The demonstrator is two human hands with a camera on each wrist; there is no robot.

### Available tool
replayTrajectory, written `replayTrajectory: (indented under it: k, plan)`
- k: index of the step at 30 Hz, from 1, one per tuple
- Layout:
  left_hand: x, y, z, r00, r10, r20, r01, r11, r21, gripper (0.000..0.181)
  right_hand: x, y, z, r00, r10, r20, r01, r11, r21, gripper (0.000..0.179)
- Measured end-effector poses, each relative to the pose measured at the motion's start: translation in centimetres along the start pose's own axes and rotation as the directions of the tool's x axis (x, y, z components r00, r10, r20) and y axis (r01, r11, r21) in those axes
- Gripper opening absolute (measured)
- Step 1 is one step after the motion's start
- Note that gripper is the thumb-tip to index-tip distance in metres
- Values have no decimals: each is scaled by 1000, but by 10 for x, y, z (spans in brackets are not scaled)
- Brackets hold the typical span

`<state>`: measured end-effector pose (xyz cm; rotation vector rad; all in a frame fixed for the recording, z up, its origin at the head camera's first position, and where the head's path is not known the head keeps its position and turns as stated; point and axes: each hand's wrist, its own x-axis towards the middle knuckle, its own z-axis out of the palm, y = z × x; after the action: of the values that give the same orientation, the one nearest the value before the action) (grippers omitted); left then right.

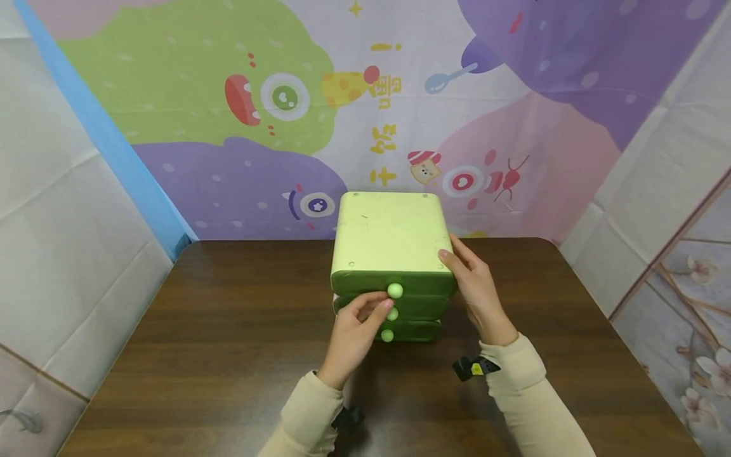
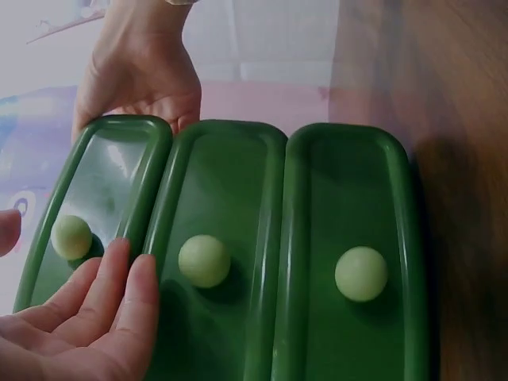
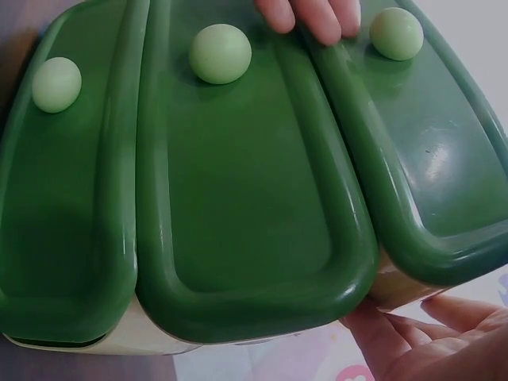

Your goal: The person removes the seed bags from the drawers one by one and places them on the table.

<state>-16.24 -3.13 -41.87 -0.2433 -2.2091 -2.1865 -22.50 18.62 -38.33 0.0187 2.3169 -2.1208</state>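
A small drawer cabinet (image 1: 394,231) has a pale yellow-green body and dark green drawer fronts. Its round light-green knobs show as a top knob (image 1: 395,291), a middle knob (image 2: 204,261) and a bottom knob (image 1: 388,336). My left hand (image 1: 356,327) is at the top drawer front (image 2: 99,178). Its fingertips lie just below the top knob, and the thumb stands apart on the other side of that knob in the left wrist view. My right hand (image 1: 476,285) holds the cabinet's upper right edge, thumb on the top and fingers along the side.
The cabinet stands on a dark brown wooden table (image 1: 240,355), towards its far edge. Behind it hangs a cloth (image 1: 228,190) printed with cartoon monsters. Pale walls or sheets (image 1: 63,178) flank the table. A dark wrist strap (image 1: 476,367) is on the right forearm.
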Motion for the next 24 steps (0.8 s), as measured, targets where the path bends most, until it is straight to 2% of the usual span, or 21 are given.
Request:
replayTrajectory:
  k: [4,8,12,20,24]
  plan:
    - [4,2,4,999,-17,31,18,1000,-5,39,0,0,1,1000,-3,-6,3,1000,17,65]
    - [8,4,8,999,-24,35,24,1000,2,40,0,0,1,1000,-6,-13,6,1000,16,64]
    - [12,4,10,1000,-28,10,28,999,15,40,0,-1,1,1000,-5,-13,5,1000,1,64]
    - [18,4,15,995,-77,-57,76,997,-25,38,0,-1,1,1000,-7,-15,7,1000,-9,61]
    - [17,9,15,993,-95,-71,94,995,-21,35,0,-1,1,1000,-6,-8,6,1000,-5,61]
